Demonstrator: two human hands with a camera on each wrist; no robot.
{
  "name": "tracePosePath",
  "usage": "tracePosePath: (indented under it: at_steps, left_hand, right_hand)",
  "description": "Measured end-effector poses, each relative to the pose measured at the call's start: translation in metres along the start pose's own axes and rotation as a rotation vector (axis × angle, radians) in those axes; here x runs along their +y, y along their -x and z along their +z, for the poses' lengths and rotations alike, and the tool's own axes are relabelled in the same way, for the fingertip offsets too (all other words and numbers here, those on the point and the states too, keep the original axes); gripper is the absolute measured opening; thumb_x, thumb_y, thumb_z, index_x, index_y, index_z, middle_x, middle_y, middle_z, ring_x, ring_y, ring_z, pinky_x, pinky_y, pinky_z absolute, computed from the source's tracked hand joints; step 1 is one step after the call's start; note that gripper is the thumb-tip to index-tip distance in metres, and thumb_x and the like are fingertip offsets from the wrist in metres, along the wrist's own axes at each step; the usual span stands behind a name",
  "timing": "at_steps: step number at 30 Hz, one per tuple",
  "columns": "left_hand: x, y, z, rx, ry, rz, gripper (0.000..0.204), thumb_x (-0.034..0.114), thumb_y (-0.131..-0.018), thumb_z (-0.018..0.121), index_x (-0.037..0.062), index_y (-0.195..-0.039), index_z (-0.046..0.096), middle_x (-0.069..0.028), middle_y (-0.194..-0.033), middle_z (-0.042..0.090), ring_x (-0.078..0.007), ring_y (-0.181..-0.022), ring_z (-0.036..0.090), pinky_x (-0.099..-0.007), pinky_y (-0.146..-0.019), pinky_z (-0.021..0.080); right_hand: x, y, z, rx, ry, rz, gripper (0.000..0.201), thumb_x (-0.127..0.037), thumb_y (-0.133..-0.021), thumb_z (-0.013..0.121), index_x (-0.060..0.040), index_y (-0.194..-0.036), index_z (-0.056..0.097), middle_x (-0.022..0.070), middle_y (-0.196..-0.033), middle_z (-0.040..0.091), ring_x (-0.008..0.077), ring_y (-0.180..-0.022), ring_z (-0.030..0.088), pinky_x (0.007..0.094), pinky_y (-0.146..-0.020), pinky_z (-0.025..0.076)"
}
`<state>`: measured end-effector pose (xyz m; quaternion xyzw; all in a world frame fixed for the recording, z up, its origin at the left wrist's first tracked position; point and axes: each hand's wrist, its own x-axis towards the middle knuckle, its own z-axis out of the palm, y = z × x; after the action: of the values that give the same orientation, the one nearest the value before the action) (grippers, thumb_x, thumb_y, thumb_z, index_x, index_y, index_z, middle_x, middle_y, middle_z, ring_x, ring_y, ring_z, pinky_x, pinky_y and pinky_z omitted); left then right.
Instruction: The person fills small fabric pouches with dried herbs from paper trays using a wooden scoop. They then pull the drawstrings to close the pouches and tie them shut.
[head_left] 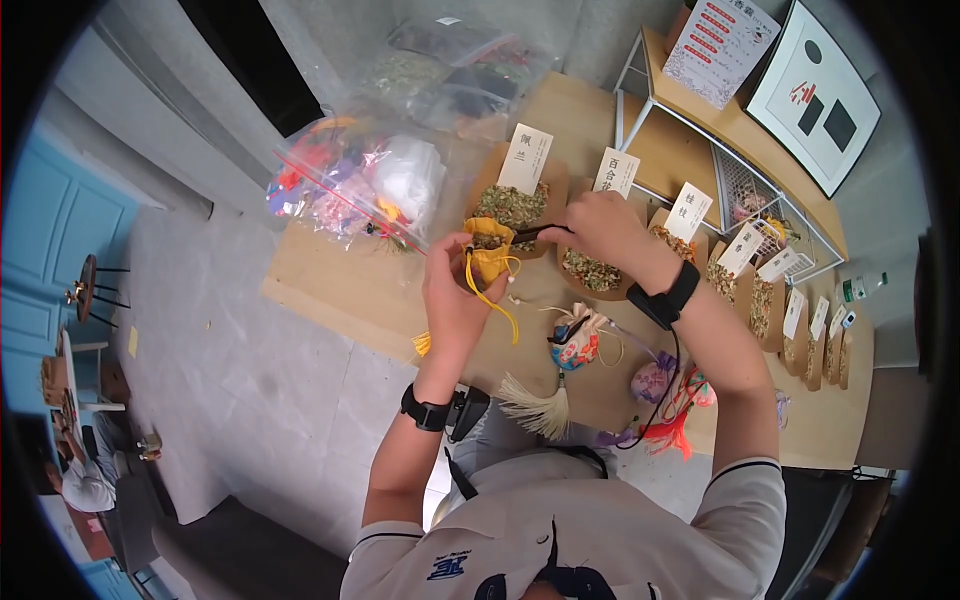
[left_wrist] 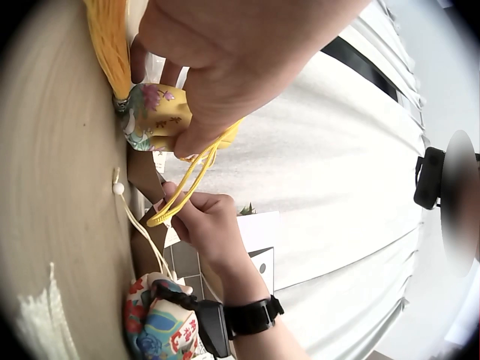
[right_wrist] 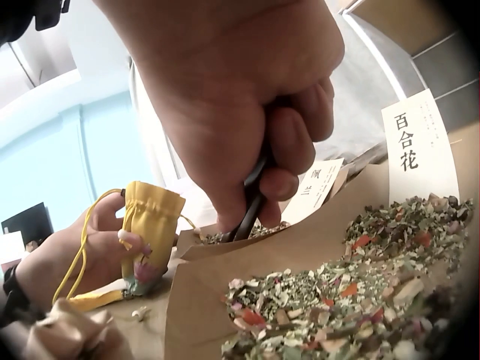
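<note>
My left hand point(head_left: 450, 305) holds a yellow drawstring pouch point(head_left: 490, 265) upright with its mouth wide, and brown dried bits show inside. In the left wrist view, flowers are printed on the pouch point(left_wrist: 159, 116) and a yellow tassel point(left_wrist: 110, 45) hangs from its base. My right hand point(head_left: 605, 230) grips a slim dark utensil point(head_left: 543, 229) whose far end reaches the pouch's mouth. Fingers hide part of its handle point(right_wrist: 251, 196) in the right wrist view; I cannot tell its kind. Below that hand are paper bags of chopped dried herbs point(right_wrist: 330, 307).
Labelled herb bags point(head_left: 760, 305) run along the table to the right. A finished-looking floral sachet point(head_left: 577, 338) with a cream tassel lies near the front edge, and a purple sachet point(head_left: 652, 378) lies beside it. Plastic bags point(head_left: 360, 180) of supplies occupy the back left; a shelf point(head_left: 745, 125) stands behind.
</note>
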<state>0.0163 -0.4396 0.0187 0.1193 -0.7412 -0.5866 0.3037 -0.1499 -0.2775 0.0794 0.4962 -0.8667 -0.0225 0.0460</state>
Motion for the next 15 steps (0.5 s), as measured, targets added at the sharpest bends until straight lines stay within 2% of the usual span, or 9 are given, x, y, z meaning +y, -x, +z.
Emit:
tracePosePath:
  at_steps: [5,11,15]
  left_hand:
    - [-0.003,0.000,0.001,0.004,0.003,0.008,0.062,-0.002,-0.073,0.082,0.0019,-0.124,0.048,-0.0171,-0.117,0.061,-0.0246,-0.104,0.068,-0.0324,-0.083,0.056]
    - [-0.003,0.000,0.001,-0.001,0.021,0.012,0.063,-0.003,-0.072,0.082,0.0019,-0.125,0.048,-0.0173,-0.117,0.060,-0.0249,-0.103,0.068,-0.0328,-0.083,0.056]
    - [-0.003,0.000,0.001,-0.003,0.039,-0.009,0.064,-0.003,-0.072,0.082,0.0019,-0.126,0.047,-0.0180,-0.117,0.060,-0.0248,-0.102,0.068,-0.0330,-0.082,0.057]
  right_hand:
    - [-0.008,0.005,0.005,-0.050,0.092,0.013,0.048,-0.053,-0.092,0.059,-0.0120,-0.071,0.074,0.0100,-0.061,0.065,0.0305,-0.062,0.066,0.0413,-0.058,0.050]
    - [-0.010,0.008,0.006,0.011,0.097,0.013,0.049,-0.050,-0.094,0.058,-0.0110,-0.068,0.071,0.0095,-0.061,0.065,0.0304,-0.061,0.066,0.0419,-0.057,0.049]
    - [0.002,0.005,0.010,0.158,0.058,0.039,0.047,-0.048,-0.094,0.059,-0.0098,-0.069,0.072,0.0099,-0.062,0.066,0.0304,-0.061,0.066,0.0414,-0.056,0.049]
